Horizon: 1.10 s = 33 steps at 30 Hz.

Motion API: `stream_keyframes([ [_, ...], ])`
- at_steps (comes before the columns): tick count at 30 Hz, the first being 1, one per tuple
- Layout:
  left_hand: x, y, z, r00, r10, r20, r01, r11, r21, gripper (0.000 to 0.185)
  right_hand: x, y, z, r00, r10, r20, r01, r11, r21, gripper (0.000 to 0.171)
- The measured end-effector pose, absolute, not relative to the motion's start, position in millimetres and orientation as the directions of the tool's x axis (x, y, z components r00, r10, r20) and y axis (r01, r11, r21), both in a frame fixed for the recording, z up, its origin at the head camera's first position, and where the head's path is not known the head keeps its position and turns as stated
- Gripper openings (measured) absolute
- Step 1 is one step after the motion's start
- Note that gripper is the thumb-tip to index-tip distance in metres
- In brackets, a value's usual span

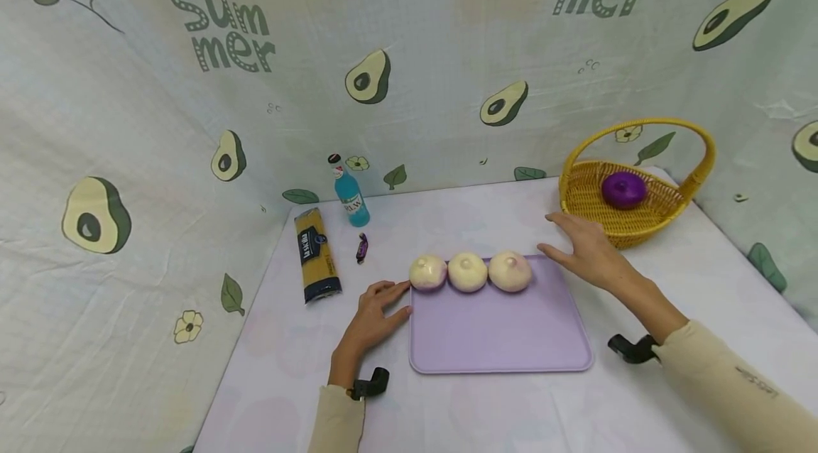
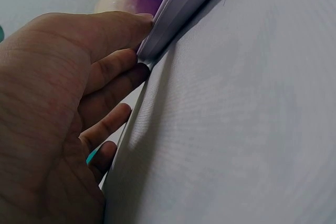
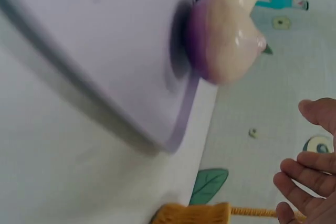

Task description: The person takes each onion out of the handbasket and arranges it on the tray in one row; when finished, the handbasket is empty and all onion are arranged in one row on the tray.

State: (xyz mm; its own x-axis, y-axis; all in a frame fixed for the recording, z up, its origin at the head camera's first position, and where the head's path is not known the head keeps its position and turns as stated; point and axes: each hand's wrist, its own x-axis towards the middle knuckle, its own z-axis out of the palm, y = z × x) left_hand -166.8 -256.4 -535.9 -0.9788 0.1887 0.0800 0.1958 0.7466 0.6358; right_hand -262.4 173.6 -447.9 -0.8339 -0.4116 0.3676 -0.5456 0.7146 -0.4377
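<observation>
Three pale onions with purplish sides stand in a row along the back of a lilac tray (image 1: 498,339): a left onion (image 1: 427,273), a middle onion (image 1: 467,273) and a right onion (image 1: 510,271). My left hand (image 1: 373,316) is at the tray's left edge, thumb and fingertips against the rim in the left wrist view. Fingers spread, my right hand (image 1: 591,250) hovers between the tray's back right corner and a yellow wicker basket (image 1: 645,226). Nothing is in its grasp in the right wrist view. Inside the basket lies a purple onion (image 1: 624,190).
At the back left stand a blue bottle (image 1: 350,194) and, lying nearby, a pack of spaghetti (image 1: 317,254). A small purple wrapped candy (image 1: 362,248) lies between them and the tray. The basket's tall handle (image 1: 639,122) arches up near a printed cloth backdrop (image 1: 434,84).
</observation>
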Motion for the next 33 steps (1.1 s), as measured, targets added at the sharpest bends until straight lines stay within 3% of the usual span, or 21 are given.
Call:
stream_keyframes([
  [9,-167,-256,-534,-0.976,0.193,0.099,0.212,0.743,0.635,0.055,-297,209,-436,-0.889,-0.37,0.27,-0.452,0.807,-0.38,0.055],
  [16,-165,-254,-535,-0.979,0.188,0.083,0.196,0.732,0.653,0.055,-321,238,-427,-0.93,-0.324,0.173,-0.365,0.865,-0.343,0.064],
  [33,-166,-254,-537,-0.982,0.172,0.072,0.178,0.742,0.646,0.055,-358,278,-435,-0.951,-0.249,0.186,-0.298,0.901,-0.317,0.057],
])
